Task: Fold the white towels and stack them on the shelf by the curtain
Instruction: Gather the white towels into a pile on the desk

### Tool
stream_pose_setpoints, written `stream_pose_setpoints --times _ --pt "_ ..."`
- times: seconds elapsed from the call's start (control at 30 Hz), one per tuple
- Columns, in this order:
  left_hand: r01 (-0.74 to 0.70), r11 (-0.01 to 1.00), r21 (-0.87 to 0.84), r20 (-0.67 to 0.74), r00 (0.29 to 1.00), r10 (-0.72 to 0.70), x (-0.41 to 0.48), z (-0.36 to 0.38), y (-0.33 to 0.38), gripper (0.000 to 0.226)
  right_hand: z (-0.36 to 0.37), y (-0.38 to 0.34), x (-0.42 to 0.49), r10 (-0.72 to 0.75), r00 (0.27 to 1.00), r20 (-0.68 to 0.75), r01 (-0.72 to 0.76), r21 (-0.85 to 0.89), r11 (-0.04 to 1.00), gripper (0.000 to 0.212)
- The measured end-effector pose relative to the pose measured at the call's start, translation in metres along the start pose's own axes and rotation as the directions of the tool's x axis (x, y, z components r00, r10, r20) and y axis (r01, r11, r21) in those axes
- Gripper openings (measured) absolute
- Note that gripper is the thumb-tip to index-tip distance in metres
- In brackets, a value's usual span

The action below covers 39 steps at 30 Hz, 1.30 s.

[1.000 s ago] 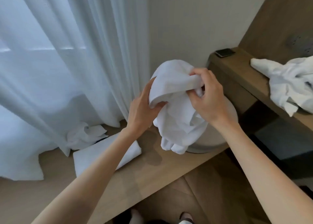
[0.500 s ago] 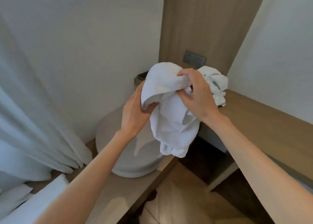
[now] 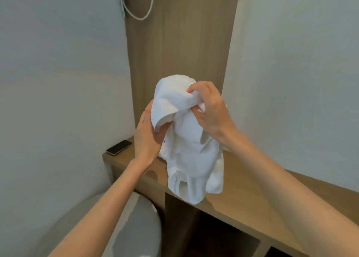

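Fingers (image 3: 195,91) of the right hand (image 3: 211,113) pinched a bunched fold of the white towel (image 3: 188,159), held crumpled above the wooden ledge (image 3: 242,190); the left hand (image 3: 147,134) gripped under its edge; finding two corners and shaking it flat would likely fold best.

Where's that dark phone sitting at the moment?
In the head view, the phone lies flat at the left end of the wooden ledge, beside the wall, just left of the left hand holding the white towel.
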<state>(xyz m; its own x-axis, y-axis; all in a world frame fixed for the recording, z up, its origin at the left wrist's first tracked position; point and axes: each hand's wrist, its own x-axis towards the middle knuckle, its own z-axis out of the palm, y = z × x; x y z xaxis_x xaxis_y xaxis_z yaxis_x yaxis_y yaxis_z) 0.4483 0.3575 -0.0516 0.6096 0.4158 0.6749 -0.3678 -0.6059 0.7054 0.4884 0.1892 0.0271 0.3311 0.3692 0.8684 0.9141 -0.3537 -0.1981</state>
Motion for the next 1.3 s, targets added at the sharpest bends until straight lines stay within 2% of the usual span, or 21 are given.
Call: stream_pose_setpoints --times 0.1,0.2,0.33,0.43,0.5,0.53,0.63,0.67,0.77,0.9,1.07,1.13,1.23,1.3 --pt "-0.029 0.999 -0.019 -0.044 0.999 0.028 0.047 0.026 -0.011 0.059 0.011 0.035 0.036 -0.036 0.999 -0.032 0.035 -0.032 0.999 0.037" --pt "-0.002 0.998 -0.06 -0.012 1.0 0.001 0.086 0.054 -0.032 0.059 0.03 0.078 0.059 -0.036 0.999 -0.015 0.035 -0.069 0.997 0.036" --pt "0.066 0.993 -0.103 0.131 0.99 -0.052 0.112 0.093 -0.078 0.058 0.071 0.145 0.06 0.07 0.995 0.066 -0.063 -0.094 0.994 0.032" --pt "0.069 0.994 -0.09 0.277 0.96 -0.041 0.113 0.12 -0.129 0.064 0.107 0.196 0.034 0.226 0.948 0.226 -0.206 -0.106 0.973 0.034" --pt "0.108 0.993 0.053 0.385 0.915 -0.12 0.104 0.137 -0.168 0.075 0.131 0.227 0.01 0.333 0.861 0.384 -0.295 -0.155 0.943 0.038" --pt "0.128 0.984 0.126 0.438 0.883 -0.171 0.097 0.145 -0.185 0.081 0.142 0.242 -0.002 0.378 0.796 0.473 -0.327 -0.191 0.926 0.042" --pt "0.099 0.977 0.19 0.565 0.803 -0.191 0.072 0.169 -0.224 0.086 0.172 0.278 -0.043 0.44 0.547 0.712 -0.32 -0.308 0.896 0.052" --pt "0.063 0.974 0.217 0.596 0.782 -0.183 0.066 0.177 -0.233 0.085 0.181 0.287 -0.055 0.442 0.487 0.753 -0.316 -0.32 0.893 0.056" --pt "-0.031 0.926 0.376 0.651 0.721 -0.24 0.055 0.199 -0.257 0.082 0.202 0.309 -0.084 0.462 0.409 0.787 -0.38 -0.313 0.87 0.068" --pt "0.04 0.859 0.51 0.666 0.614 -0.424 0.049 0.214 -0.28 0.085 0.225 0.33 -0.099 0.427 0.312 0.849 -0.332 -0.323 0.886 0.072" --pt "0.084 0.821 0.565 0.647 0.573 -0.504 0.056 0.214 -0.279 0.088 0.227 0.339 -0.093 0.347 0.288 0.893 -0.237 -0.285 0.929 0.074" --pt "0.104 0.812 0.575 0.628 0.579 -0.519 0.055 0.21 -0.272 0.085 0.217 0.336 -0.087 0.321 0.29 0.902 -0.216 -0.265 0.94 0.073" --pt "0.169 0.789 0.59 0.543 0.641 -0.543 0.053 0.202 -0.253 0.075 0.201 0.326 -0.07 0.284 0.298 0.911 -0.224 -0.223 0.949 0.062" --pt "0.179 0.78 0.599 0.48 0.699 -0.529 0.049 0.194 -0.236 0.067 0.192 0.316 -0.059 0.278 0.348 0.895 -0.259 -0.194 0.946 0.053"
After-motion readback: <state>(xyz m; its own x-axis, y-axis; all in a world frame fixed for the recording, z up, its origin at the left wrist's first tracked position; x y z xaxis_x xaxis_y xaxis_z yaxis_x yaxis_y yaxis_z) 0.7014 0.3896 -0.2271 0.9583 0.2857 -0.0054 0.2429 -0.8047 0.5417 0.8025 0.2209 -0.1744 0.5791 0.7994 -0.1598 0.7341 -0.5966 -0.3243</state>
